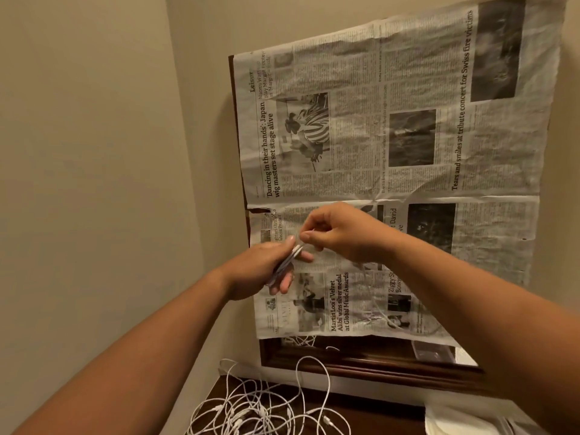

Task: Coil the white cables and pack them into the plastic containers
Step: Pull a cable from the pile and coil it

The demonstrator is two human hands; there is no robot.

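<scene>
- Step in hand: coiling. From where I stand, one cable is being wound and none is packed yet.
- Landmark: the newspaper [408, 136] taped over the mirror. Both hands are raised in front of its lower left part.
- The left hand [266, 268] holds a white cable coil [287, 262], a flat bundle of turns lying across its fingers with the thumb closed over it.
- The right hand [342, 233] is just right of the coil, its thumb and forefinger pinched on a loose strand [381, 309]. The strand appears to run down in front of the newspaper's lower edge, but it is faint there.
- The remaining cables [266, 406] lie in a tangled heap on the dark tabletop [361, 406], below the newspaper and towards its left corner.
- A pale object [455, 416] sits below the newspaper's right half. I cannot tell whether it is one of the containers.
- Next move, as judged:
  - Lay the pinched strand round the coil as a further turn, keeping the thumb clamped so the earlier turns do not spring loose.
  - Watch that the trailing end does not snag in the heap.
</scene>
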